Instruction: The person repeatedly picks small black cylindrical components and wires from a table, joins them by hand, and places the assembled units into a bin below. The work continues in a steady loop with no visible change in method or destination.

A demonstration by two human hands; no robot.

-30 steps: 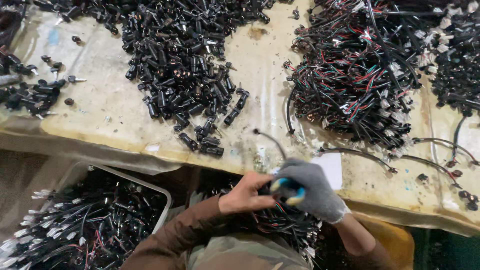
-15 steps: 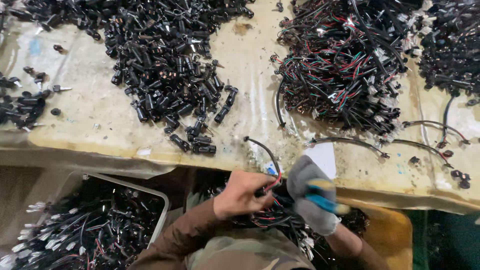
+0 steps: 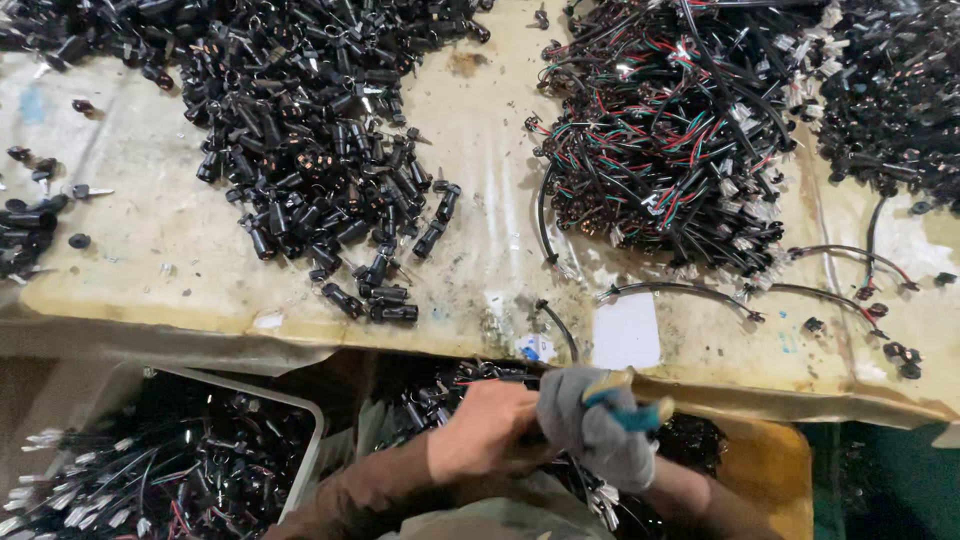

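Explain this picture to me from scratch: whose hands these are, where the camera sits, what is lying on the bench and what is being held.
There is no machine here. A person works with two hands, and the one camera sits on their head, looking down.

The left hand is bare. The right hand wears a grey glove and grips a tool with blue and yellow handles, probably pliers. The hands meet over a bin of wires below the bench edge; what the left hand pinches is hidden.

On the stained bench lie a heap of small black cylindrical parts, a tangle of black cables with red and green wires, another dark pile at far right, and a white card. A tray of cables sits lower left.
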